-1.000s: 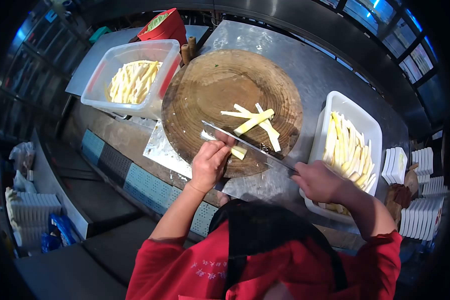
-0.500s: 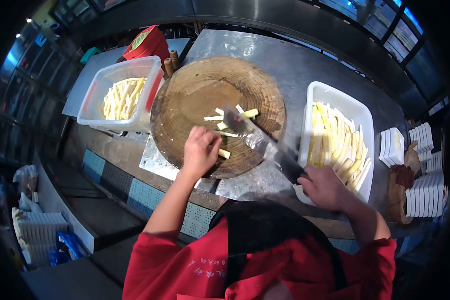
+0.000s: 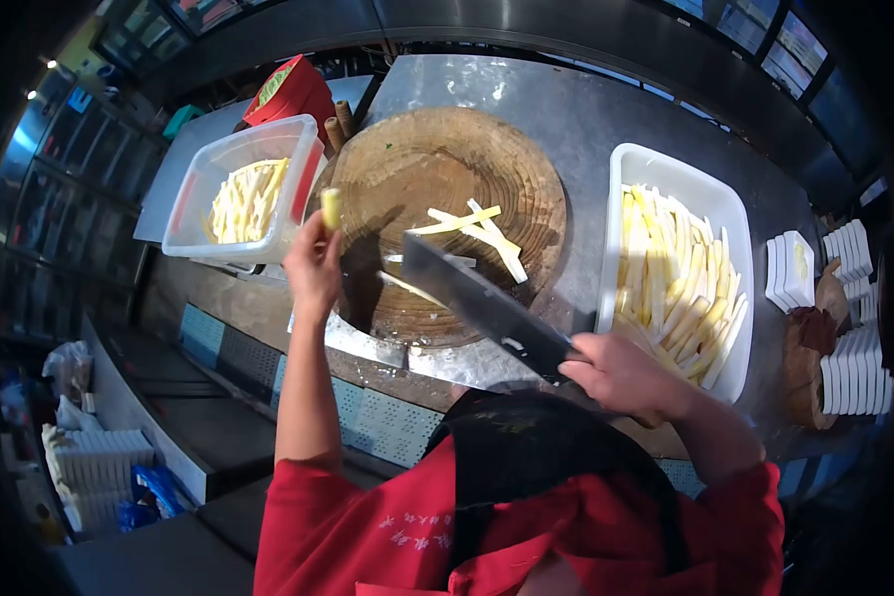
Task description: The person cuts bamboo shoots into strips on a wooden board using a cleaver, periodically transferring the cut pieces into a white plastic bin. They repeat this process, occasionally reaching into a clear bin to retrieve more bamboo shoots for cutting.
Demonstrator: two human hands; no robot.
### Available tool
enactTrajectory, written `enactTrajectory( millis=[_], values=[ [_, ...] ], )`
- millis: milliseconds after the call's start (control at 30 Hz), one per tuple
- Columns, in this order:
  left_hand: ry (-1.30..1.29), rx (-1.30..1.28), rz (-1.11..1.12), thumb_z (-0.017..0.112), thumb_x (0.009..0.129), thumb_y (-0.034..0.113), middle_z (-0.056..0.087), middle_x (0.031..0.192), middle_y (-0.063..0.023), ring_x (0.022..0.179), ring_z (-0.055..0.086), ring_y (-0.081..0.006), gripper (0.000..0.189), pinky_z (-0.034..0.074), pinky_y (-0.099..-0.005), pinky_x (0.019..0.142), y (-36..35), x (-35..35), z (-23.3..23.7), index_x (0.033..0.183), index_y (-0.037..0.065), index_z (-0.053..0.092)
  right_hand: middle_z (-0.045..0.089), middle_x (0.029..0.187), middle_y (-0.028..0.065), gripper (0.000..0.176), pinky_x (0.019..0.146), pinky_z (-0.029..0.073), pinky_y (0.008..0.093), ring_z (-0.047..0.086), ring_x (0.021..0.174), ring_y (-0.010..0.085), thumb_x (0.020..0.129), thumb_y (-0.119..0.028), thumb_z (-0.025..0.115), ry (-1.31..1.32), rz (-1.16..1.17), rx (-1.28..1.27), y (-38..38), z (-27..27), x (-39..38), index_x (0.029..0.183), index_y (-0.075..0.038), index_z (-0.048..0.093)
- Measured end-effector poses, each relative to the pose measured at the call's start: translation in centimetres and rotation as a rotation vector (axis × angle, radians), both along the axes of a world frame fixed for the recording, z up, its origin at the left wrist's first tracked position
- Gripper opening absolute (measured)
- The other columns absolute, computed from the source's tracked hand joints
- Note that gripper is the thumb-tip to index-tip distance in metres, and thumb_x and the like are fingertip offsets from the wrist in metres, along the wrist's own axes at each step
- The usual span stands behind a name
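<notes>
My left hand [image 3: 313, 263] is raised at the left edge of the round wooden chopping block [image 3: 417, 149], its fingers closed on a short pale-yellow vegetable piece [image 3: 331, 210]. In my right hand [image 3: 621, 372] is the handle of a wide cleaver [image 3: 487, 310]. The blade hangs tilted over the block's lower right, its tip near the middle. Just beyond the blade, several cut strips [image 3: 482, 230] lie crossed on the block. Another thin strip [image 3: 410, 287] rests left of the blade.
A clear tub [image 3: 189, 204] of pale strips stands left, with a red container [image 3: 306, 97] behind it. On the right are a white tub [image 3: 733, 223] of long pale pieces and stacked white dishes [image 3: 854, 384]. A metal counter [image 3: 556, 99] surrounds the block.
My left hand has moved left and up off the block, with a piece now visible in it. The cleaver has shifted toward me and left. More strips now show crossed on the block.
</notes>
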State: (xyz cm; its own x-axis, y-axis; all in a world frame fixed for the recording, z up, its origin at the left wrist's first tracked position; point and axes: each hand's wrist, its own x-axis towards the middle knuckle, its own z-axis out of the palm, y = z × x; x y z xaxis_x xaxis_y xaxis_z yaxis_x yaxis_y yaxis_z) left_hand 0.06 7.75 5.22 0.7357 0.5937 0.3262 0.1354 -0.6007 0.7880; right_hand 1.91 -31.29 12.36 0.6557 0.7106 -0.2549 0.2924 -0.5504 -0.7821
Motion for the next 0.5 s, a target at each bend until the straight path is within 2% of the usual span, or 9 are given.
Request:
enactTrajectory(
  millis=[33,100,167,233,300,333,367,433,500],
  values=[
    [-0.051,0.056,-0.033,0.068,0.084,0.002,0.068,0.097,-0.0103,0.082,0.064,-0.0166,0.033,0.052,-0.0309,0.076,0.8,-0.8,0.0,0.117,0.007,0.063,0.055,0.056,0.0056,0.021,0.044,0.044,0.0279,0.054,0.045,0.0112,0.092,-0.016,0.06,-0.093,0.16,0.073,0.8,-1.2,0.5,0.078,-0.001,0.054],
    [-0.215,0.334,-0.087,0.069,0.082,0.001,0.068,0.097,-0.01,0.085,0.065,-0.0222,0.031,0.053,-0.0329,0.076,0.2,-2.0,-0.6,0.112,0.009,0.066,0.055,0.056,0.0077,0.026,0.043,0.043,0.0291,0.055,0.044,0.0131,0.091,-0.019,0.061,-0.09,0.21,0.118,2.3,-1.7,1.6,0.076,0.001,0.053],
    [-0.33,0.53,-0.193,0.071,0.077,0.001,0.066,0.094,-0.0085,0.085,0.064,-0.026,0.03,0.053,-0.0343,0.074,-3.2,-2.1,0.1,0.106,0.01,0.069,0.054,0.056,0.0086,0.029,0.042,0.043,0.0306,0.056,0.044,0.014,0.092,-0.019,0.061,0.038,0.061,-0.117,3.5,-0.8,2.7,0.076,0.003,0.051],
    [-0.309,0.598,-0.29,0.073,0.073,0.003,0.064,0.092,-0.0071,0.086,0.063,-0.0259,0.029,0.052,-0.034,0.072,-5.9,-2.3,-1.5,0.101,0.009,0.07,0.053,0.055,0.0077,0.03,0.042,0.043,0.0309,0.055,0.044,0.0119,0.092,-0.02,0.061,-0.054,0.065,-0.054,3.5,-1.3,3.5,0.076,0.004,0.051],
    [-0.151,0.589,-0.396,0.07,0.071,0.004,0.063,0.092,-0.0074,0.087,0.061,-0.0264,0.029,0.052,-0.0334,0.072,-7.5,-2.8,-3.1,0.1,0.009,0.07,0.059,0.076,0.0275,0.023,0.067,0.047,0.0483,0.059,0.077,0.0462,0.086,-0.019,0.062,-0.113,0.006,-0.167,3.8,-0.1,3.5,0.085,0.003,0.056],
    [-0.131,0.589,-0.425,0.068,0.073,0.003,0.063,0.093,-0.008,0.091,0.061,-0.0278,0.026,0.052,-0.0346,0.074,-7.9,-2.9,-3.5,0.098,0.007,0.07,0.055,0.062,0.0224,0.025,0.052,0.044,0.0426,0.057,0.053,0.0393,0.088,-0.018,0.063,-0.399,0.094,0.001,3.4,-1.9,3.6,0.078,0.003,0.052],
    [-0.131,0.587,-0.424,0.068,0.073,0.003,0.063,0.093,-0.008,0.091,0.061,-0.0278,0.026,0.052,-0.0346,0.074,-8.0,-3.3,-3.7,0.098,0.007,0.07,0.055,0.062,0.0224,0.025,0.052,0.044,0.0426,0.057,0.053,0.0393,0.088,-0.018,0.063,-0.399,0.096,-0.002,3.2,-1.9,3.5,0.078,0.003,0.052],
    [-0.165,0.556,-0.444,0.067,0.074,0.003,0.063,0.093,-0.0082,0.093,0.061,-0.028,0.023,0.052,-0.0357,0.075,-8.1,-4.0,-3.5,0.097,0.005,0.069,0.055,0.068,0.026,0.023,0.059,0.043,0.0478,0.054,0.066,0.0471,0.086,-0.016,0.063,-0.27,0.111,-0.027,3.4,-0.3,3.0,0.076,0.002,0.052],
    [-0.171,0.552,-0.424,0.068,0.075,0.003,0.062,0.093,-0.009,0.094,0.061,-0.029,0.019,0.052,-0.0369,0.076,-8.4,-4.4,-3.7,0.094,0.003,0.068,0.057,0.072,0.0269,0.022,0.064,0.045,0.0494,0.057,0.071,0.047,0.087,-0.017,0.06,-0.275,0.17,-0.1,3.3,0.8,3.0,0.08,0.002,0.054]
  ],
)
